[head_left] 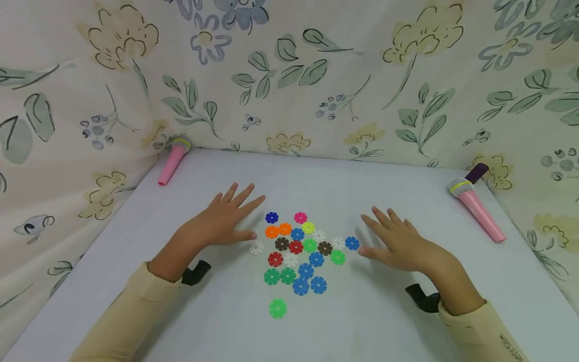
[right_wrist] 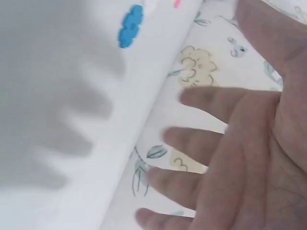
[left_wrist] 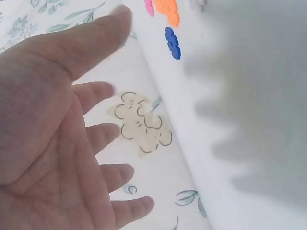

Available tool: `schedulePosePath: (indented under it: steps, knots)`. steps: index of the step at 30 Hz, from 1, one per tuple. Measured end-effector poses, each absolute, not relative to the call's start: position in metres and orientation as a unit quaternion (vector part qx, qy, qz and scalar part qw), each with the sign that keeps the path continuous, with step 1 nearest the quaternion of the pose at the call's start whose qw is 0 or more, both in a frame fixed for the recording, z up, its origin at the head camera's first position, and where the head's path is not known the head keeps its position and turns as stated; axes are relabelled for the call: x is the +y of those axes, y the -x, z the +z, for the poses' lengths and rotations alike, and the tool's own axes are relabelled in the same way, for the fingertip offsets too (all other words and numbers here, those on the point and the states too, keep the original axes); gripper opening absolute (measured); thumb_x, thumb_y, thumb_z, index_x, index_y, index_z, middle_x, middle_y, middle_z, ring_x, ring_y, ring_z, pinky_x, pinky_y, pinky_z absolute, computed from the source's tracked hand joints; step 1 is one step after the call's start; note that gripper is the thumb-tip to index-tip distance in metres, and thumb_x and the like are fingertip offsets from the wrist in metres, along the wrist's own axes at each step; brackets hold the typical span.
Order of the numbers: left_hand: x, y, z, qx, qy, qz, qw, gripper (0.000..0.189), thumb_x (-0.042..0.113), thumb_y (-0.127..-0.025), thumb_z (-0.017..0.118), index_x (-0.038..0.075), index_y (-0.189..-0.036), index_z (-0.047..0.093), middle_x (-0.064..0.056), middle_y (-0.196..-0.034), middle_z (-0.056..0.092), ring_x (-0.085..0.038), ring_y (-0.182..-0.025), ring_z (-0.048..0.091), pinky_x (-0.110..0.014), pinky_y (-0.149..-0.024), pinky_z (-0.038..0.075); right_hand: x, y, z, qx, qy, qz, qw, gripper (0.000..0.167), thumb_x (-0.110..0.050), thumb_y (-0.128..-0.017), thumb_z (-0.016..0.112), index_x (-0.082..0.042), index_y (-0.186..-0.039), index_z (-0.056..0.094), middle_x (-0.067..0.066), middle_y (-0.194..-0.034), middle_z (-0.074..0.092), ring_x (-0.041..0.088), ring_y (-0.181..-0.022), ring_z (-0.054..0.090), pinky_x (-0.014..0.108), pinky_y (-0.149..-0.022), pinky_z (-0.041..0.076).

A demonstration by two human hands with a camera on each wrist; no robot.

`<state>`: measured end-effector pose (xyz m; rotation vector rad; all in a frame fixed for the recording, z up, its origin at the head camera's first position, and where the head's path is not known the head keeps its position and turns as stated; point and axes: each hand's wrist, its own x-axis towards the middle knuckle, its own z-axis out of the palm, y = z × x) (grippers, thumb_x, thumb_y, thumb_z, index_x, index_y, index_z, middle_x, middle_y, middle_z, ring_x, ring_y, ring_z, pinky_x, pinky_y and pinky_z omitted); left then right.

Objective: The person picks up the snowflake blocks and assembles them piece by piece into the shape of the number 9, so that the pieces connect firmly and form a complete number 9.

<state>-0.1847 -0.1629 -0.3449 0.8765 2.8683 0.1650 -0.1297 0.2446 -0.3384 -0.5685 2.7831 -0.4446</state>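
Several small notched plastic discs lie flat in a loose cluster at the middle of the table, among them a dark blue disc (head_left: 272, 217), an orange disc (head_left: 271, 232), a red disc (head_left: 296, 247) and a brown disc (head_left: 324, 248). A light green disc (head_left: 278, 308) lies apart at the front. My left hand (head_left: 226, 216) is spread over the left side of the cluster, thumb close to a white disc (head_left: 256, 247). To the right, my right hand (head_left: 398, 241) has its fingers spread, thumb near a blue disc (head_left: 352, 243). Both hands hold nothing.
A pink microphone (head_left: 172, 163) lies at the back left of the white table (head_left: 217, 322). Another pink microphone (head_left: 479, 211) lies at the right, beside a dark purple object (head_left: 477, 173). Flowered cloth (head_left: 289, 110) hangs behind and along the sides.
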Motion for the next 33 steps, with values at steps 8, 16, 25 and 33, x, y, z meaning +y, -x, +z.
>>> schedulePosePath:
  steps: [8,16,25,33]
  knots:
    - [-0.136,0.207,-0.342,0.942,-0.308,0.043,0.126,0.065,0.037,-0.095,0.069,0.013,-0.151,0.046,-0.017,-0.159,0.032,-0.042,-0.146,0.024,-0.061,-0.111,0.029,0.222,0.164,-0.339,0.944,0.212,-0.156,0.199,0.072,-0.047,-0.096,0.065,-0.002,-0.149,0.045,0.027,-0.151,0.039,0.048,-0.14,0.033,0.063,-0.107,0.033]
    - [-0.092,0.237,-0.35,0.926,-0.344,0.061,0.144,0.046,0.029,-0.096,0.07,0.015,-0.139,0.061,-0.009,-0.135,0.058,-0.027,-0.125,0.051,-0.041,-0.104,0.045,0.172,0.197,-0.348,0.944,0.227,-0.143,0.193,0.051,-0.031,-0.093,0.074,-0.008,-0.136,0.061,0.015,-0.132,0.06,0.034,-0.123,0.055,0.052,-0.1,0.047]
    - [-0.063,0.256,-0.36,0.917,-0.346,0.091,0.173,0.039,0.024,-0.09,0.077,0.019,-0.128,0.068,-0.004,-0.121,0.06,-0.021,-0.113,0.055,-0.035,-0.094,0.05,0.123,0.215,-0.356,0.948,0.224,-0.135,0.183,0.035,-0.022,-0.087,0.08,-0.009,-0.117,0.069,0.007,-0.105,0.062,0.023,-0.096,0.059,0.042,-0.086,0.054]
    - [-0.053,0.265,-0.368,0.911,-0.356,0.12,0.17,0.029,0.02,-0.088,0.078,0.017,-0.116,0.071,-0.003,-0.114,0.059,-0.019,-0.107,0.054,-0.03,-0.087,0.052,0.113,0.219,-0.362,0.951,0.168,-0.164,0.199,0.039,-0.01,-0.08,0.083,-0.004,-0.116,0.067,0.007,-0.096,0.061,0.025,-0.086,0.059,0.038,-0.078,0.055]
